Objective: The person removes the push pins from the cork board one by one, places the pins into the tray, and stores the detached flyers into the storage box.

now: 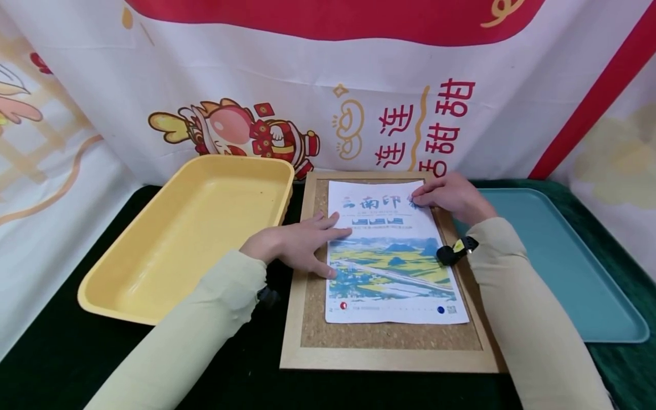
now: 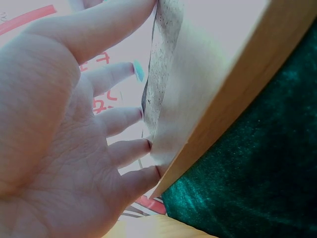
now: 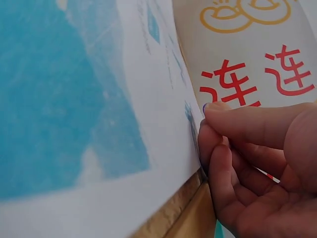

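A printed poster sheet [image 1: 389,273] with a blue and yellow landscape lies on a wood-framed cork board [image 1: 394,337]. My left hand [image 1: 306,242] is spread at the sheet's left edge, its fingertips on the paper and its palm over the frame. In the left wrist view the fingers [image 2: 124,121] are straight and apart. At the sheet's upper right corner, my right hand [image 1: 453,196] pinches a small blue thing [image 3: 204,107] between thumb and fingers. Most of it is hidden by the fingertips, so I cannot tell its kind.
To the left stands a deep yellow tray [image 1: 205,228]. A flat teal tray [image 1: 553,267] lies on the right, partly behind the right forearm. Dark green cloth [image 1: 410,393] covers the table, and a printed white backdrop [image 1: 287,68] hangs right behind the board.
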`<state>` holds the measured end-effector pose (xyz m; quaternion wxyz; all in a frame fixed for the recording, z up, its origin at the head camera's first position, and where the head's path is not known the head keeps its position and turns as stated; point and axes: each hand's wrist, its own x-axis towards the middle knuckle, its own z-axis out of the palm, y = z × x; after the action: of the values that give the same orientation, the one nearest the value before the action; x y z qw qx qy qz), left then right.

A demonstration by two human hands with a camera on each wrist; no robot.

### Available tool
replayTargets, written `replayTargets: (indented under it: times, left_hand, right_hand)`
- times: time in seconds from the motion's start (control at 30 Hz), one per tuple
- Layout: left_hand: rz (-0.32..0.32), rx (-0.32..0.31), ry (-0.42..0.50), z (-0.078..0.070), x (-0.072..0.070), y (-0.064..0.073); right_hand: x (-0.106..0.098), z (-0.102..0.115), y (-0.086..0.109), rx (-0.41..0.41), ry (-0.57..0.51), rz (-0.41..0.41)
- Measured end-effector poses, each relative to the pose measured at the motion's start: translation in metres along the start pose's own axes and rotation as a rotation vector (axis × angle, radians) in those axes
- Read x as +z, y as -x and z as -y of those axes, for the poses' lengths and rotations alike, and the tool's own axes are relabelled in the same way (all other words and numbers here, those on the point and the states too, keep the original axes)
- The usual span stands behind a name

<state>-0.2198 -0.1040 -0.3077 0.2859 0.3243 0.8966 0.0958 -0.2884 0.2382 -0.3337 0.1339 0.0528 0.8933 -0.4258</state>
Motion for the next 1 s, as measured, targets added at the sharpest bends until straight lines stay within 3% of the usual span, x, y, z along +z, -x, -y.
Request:
replayTargets:
  times: [0.33, 0.63, 1.0]
  left_hand:
    - [0.002, -0.004, 0.003, 0.001, 0.000, -0.001]
    - [0.004, 0.000, 0.005, 0.002, 0.000, -0.001]
    - [0.002, 0.000, 0.007, 0.001, 0.000, -0.002]
  right_hand:
    - [-0.002, -0.006, 0.007, 0.052, -0.104, 0.028]
    - [-0.002, -0.008, 0.009, 0.036, -0.176, 0.037]
    - [-0.005, -0.011, 0.017, 0.019, -0.131, 0.026]
